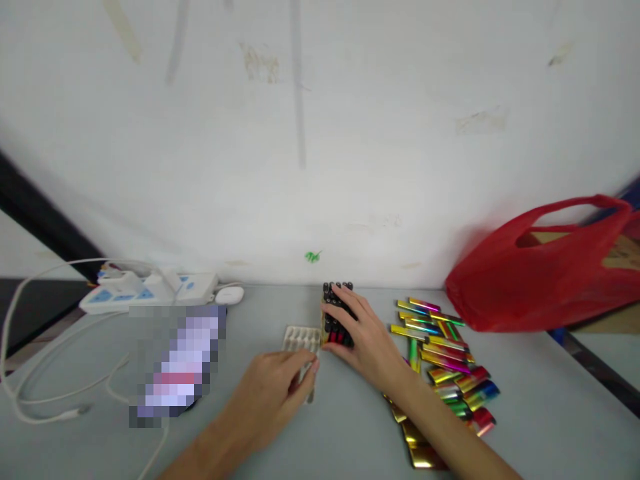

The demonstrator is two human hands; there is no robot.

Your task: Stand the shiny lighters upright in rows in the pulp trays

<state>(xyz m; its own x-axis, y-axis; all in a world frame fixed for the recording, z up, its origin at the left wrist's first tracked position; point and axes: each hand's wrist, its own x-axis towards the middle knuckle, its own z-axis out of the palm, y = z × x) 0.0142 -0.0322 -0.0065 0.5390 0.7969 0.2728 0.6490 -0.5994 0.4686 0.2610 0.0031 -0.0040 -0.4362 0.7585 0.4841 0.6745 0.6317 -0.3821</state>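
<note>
In the head view, the right hand (363,333) is cupped over a packed block of black-ended pieces (327,293), a few red ones showing near its thumb. The block stands on the grey table (350,433), close to the wall (380,167). The fingers are part-bent and spread across it; how hard they press, I can't tell. Just beside it, the left hand (273,390) is over a pale ridged tray (300,333), thumb and forefinger drawn nearly together; whether anything is pinched there is hidden from me.

I'd judge the step in hand to be steadying the block while the left fingers work at the tray. The next move seems to call for a light touch, so the block doesn't tip.

Shiny metallic pieces (430,327) lie scattered under and beside the right forearm, which could knock them. A red bag (525,273) sits beyond. On the left, a power strip (200,293), white cable (45,420) and a pixelated object (185,367) stand clear of the hands.
</note>
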